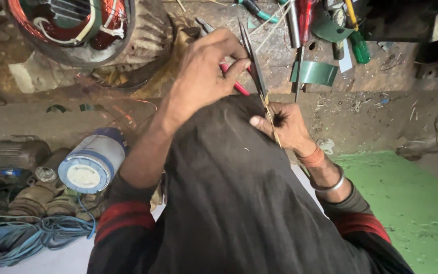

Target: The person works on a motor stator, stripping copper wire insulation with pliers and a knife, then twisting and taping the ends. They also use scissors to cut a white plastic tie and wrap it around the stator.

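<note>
The left hand [206, 68] grips red-handled scissors [252, 66], fingers clenched through the loops, blades angled down so they meet a thin yellowish strip [272, 119]. The right hand [285, 124] pinches that strip over the dark cloth [229, 193], holding it taut for the blades

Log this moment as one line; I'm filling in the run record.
left hand: grip on scissors | right hand: pinching thin yellowish strip at blades | lap: dark cloth | nearby: motor stator

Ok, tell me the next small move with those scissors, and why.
Probably close the blades. The left hand holds the scissors open across a thin yellowish strip, which the right hand pinches just below, so the strip seems lined up for a cut.
</note>
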